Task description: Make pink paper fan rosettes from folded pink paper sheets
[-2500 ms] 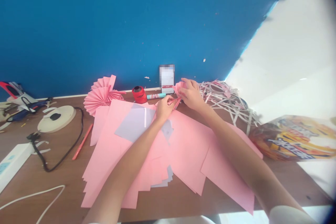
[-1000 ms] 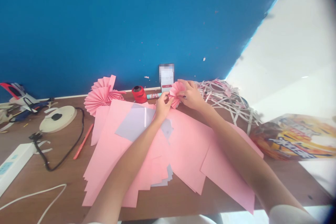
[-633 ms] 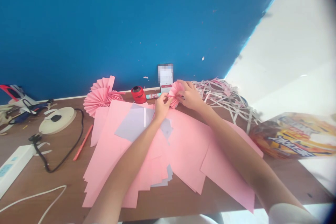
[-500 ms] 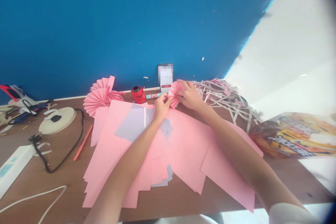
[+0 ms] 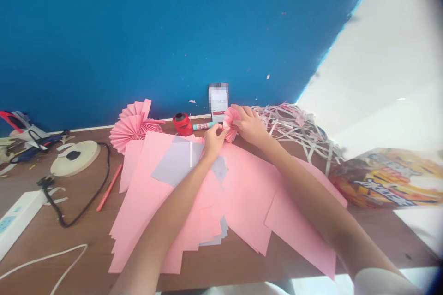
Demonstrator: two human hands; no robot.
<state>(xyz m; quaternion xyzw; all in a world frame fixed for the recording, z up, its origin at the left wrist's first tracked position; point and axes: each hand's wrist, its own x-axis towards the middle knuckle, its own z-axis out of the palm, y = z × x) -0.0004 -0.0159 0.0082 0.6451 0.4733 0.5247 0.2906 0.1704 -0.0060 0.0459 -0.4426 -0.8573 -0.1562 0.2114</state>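
Head view: brown table [image 5: 214, 265] by blue wall [image 5: 155, 32], left fingers [image 5: 216, 126] and right fingers [image 5: 240, 111] closed on pink fan [image 5: 229, 118].

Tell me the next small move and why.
Perhaps ease the pleated pink paper a little wider: the left hand pinches its edge, the right hand grips its other side, and its visible folds look only partly fanned, while the pleated fans at left spread broadly.
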